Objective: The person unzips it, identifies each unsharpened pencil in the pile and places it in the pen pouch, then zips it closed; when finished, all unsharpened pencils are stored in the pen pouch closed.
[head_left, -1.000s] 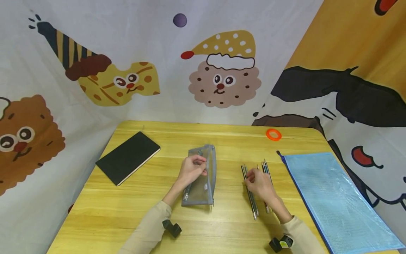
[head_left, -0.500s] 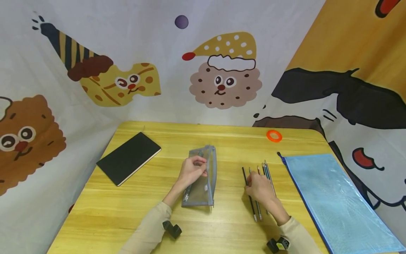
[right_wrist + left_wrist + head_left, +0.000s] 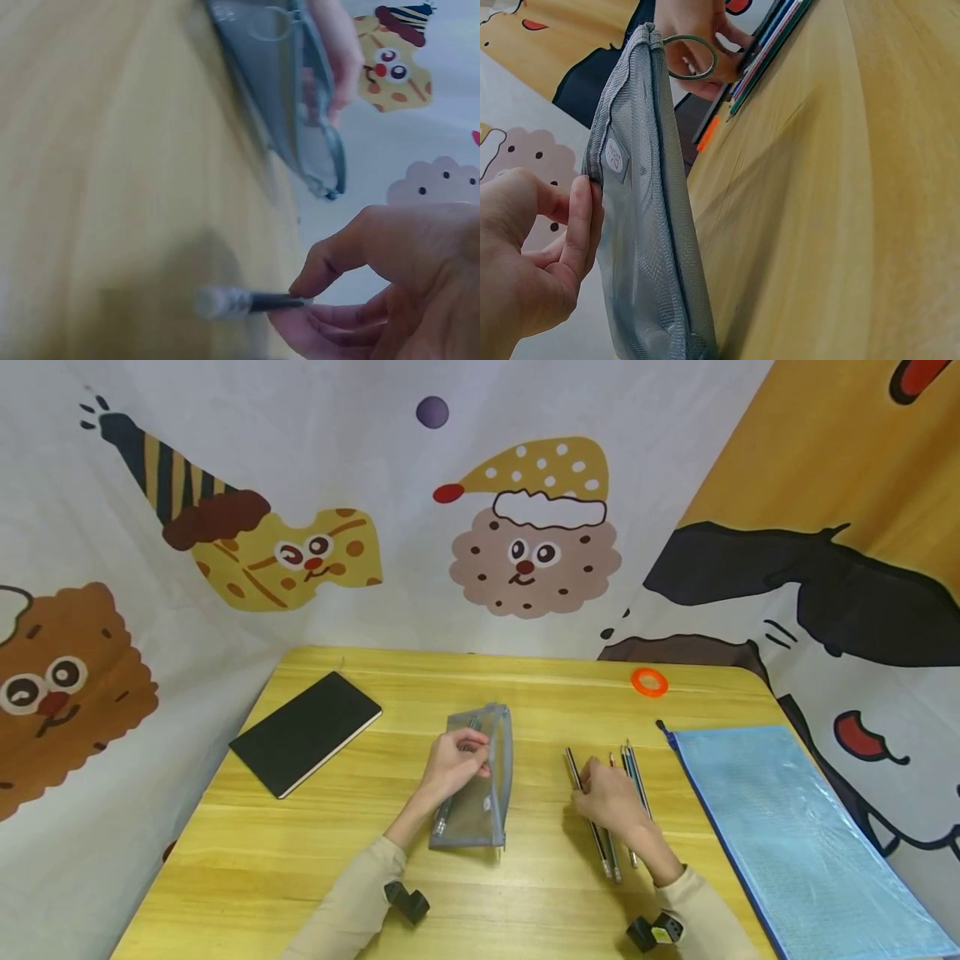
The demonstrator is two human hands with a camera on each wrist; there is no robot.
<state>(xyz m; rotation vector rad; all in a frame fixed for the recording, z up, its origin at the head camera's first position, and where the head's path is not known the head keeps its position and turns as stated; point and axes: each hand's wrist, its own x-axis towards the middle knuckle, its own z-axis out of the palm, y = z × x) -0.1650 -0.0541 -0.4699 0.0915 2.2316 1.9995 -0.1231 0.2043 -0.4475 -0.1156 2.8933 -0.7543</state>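
My left hand [image 3: 457, 764] pinches the upper edge of a grey mesh zip pencil case [image 3: 641, 225], holding its mouth apart. Through the mesh a pencil [image 3: 442, 818] with an eraser end shows inside. To the right, my right hand [image 3: 615, 797] pinches a dark pencil [image 3: 262, 301] between thumb and fingers, its white eraser end pointing toward the front of the table. Beneath and beside that hand several more pencils [image 3: 637, 777] lie roughly parallel, partly hidden by it.
A black notebook [image 3: 307, 735] lies at the left of the wooden table [image 3: 540, 910]. Toward the back right is an orange ring [image 3: 649, 682], and a large blue zip folder [image 3: 810, 827] covers the right side. A cartoon-printed cloth [image 3: 375, 635] hangs behind.
My right hand has shifted slightly among the pencils, and the leftmost pencils have changed spacing and angle under its fingers. My left hand and the pencil case stay put.
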